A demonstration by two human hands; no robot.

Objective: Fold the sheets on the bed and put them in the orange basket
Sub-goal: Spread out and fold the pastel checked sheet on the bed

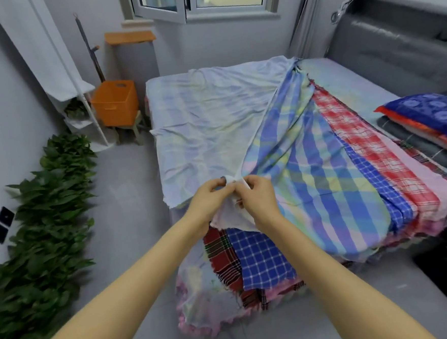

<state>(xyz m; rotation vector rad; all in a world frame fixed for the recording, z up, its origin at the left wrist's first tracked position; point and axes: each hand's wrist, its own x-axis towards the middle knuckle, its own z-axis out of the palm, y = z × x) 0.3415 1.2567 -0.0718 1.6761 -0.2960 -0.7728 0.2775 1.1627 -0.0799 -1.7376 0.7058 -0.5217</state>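
Sheets (391, 163) lay in a pile on the bed (356, 86), many colours on top of each other. The top one, a pale checked sheet (209, 133), was folded over itself in the middle of the frame. Its corners met at the near edge of the bed. The left hand (208, 197) and the right hand (258, 196) were close together there, and the fingers (249, 181) of both were curled and pinched the corners tight.

The orange basket (114, 102) sat on a small stool (134, 125) in the upper left of the frame, well apart from the hands.

Things could go wrong. If one corner slipped out of the pinch, the fold would turn crooked. The sheet had many wrinkles, so it might fold lumpy. The sheets under it hung over the bed's edge, so a hard pull might drag them to the floor.
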